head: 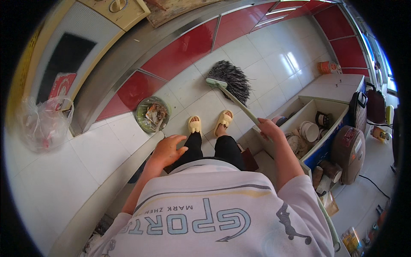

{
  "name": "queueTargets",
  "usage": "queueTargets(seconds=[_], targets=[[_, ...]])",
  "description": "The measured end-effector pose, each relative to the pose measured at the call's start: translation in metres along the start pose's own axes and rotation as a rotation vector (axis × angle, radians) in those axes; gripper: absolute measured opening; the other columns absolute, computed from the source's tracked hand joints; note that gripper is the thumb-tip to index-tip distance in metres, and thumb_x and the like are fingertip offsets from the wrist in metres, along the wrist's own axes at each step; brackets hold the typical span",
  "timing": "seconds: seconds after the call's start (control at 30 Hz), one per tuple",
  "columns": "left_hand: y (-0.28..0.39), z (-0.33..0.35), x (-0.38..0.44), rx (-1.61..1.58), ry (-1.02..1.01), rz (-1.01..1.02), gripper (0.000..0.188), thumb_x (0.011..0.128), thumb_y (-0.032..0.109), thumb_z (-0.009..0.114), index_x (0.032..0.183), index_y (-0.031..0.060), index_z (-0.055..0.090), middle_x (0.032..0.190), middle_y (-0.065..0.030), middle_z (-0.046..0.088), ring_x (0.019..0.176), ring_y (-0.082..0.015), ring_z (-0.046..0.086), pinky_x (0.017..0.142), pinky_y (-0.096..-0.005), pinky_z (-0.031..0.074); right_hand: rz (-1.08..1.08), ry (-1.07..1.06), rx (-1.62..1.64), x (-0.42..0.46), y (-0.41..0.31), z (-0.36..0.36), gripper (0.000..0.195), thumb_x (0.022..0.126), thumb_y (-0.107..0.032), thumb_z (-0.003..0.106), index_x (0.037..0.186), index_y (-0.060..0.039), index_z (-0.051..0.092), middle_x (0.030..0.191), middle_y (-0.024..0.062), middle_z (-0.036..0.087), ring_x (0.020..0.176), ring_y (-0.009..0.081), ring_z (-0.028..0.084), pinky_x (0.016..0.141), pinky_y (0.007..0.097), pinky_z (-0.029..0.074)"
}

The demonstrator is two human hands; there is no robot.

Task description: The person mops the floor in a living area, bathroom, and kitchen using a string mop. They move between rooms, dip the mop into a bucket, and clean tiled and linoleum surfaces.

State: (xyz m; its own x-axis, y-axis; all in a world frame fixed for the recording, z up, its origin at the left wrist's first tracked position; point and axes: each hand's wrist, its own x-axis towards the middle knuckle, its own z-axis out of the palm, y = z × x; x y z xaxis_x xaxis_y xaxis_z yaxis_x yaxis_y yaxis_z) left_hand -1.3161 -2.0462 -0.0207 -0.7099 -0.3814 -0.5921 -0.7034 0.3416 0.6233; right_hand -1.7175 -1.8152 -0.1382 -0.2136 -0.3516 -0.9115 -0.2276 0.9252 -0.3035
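Observation:
My right hand is closed around the pale green handle of a mop. Its shaggy dark grey head lies spread on the white tiled floor, beyond my feet. Behind my right arm the lower part of the handle is hidden. My left hand hovers over the front of my left thigh, fingers apart and curved, holding nothing. Nearest to it stands a round green waste bin, lined with a clear bag and containing rubbish.
Red cabinets run along the far side under a counter edge. At right, an open drawer-like unit holds white bowls; beside it is a brown rounded appliance. A clear plastic bag hangs at left. My yellow slippers are on the floor.

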Motion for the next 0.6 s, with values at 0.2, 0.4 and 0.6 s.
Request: queueTargets(seconds=[0.2,0.4,0.6], targets=[[-0.025,-0.012,-0.023,0.006,0.014,-0.046,0.043,0.089,0.027,0.072,0.126,0.0068,0.064,0.125,-0.0142,0.066,0.113,-0.0355,0.062,0.094,-0.0416,0.051,-0.104,0.078,-0.408,0.001,-0.070,0.044,0.039,0.094,-0.017,0.049,0.131,-0.0103,0.058,0.111,0.0200,0.070,0.099,0.0349,0.070,0.081,0.0498,0.055],[-0.033,0.002,-0.026,0.072,0.123,0.103,0.041,0.087,0.022,0.074,0.124,0.0075,0.065,0.112,-0.0134,0.069,0.098,-0.0318,0.067,0.085,-0.0398,0.053,-0.055,0.295,-0.586,-0.029,-0.044,0.056,0.044,0.091,-0.016,0.050,0.134,-0.0199,0.059,0.120,0.0183,0.069,0.112,0.0363,0.066,0.089,0.0485,0.054],[-0.010,0.016,-0.030,0.068,0.091,0.099,0.040,0.087,0.022,0.074,0.123,0.0065,0.066,0.110,-0.0133,0.069,0.097,-0.0311,0.068,0.084,-0.0393,0.053,0.028,0.393,-0.620,-0.069,0.039,0.022,0.044,0.091,-0.018,0.051,0.134,-0.0247,0.062,0.117,0.0126,0.071,0.111,0.0334,0.067,0.089,0.0439,0.054]])
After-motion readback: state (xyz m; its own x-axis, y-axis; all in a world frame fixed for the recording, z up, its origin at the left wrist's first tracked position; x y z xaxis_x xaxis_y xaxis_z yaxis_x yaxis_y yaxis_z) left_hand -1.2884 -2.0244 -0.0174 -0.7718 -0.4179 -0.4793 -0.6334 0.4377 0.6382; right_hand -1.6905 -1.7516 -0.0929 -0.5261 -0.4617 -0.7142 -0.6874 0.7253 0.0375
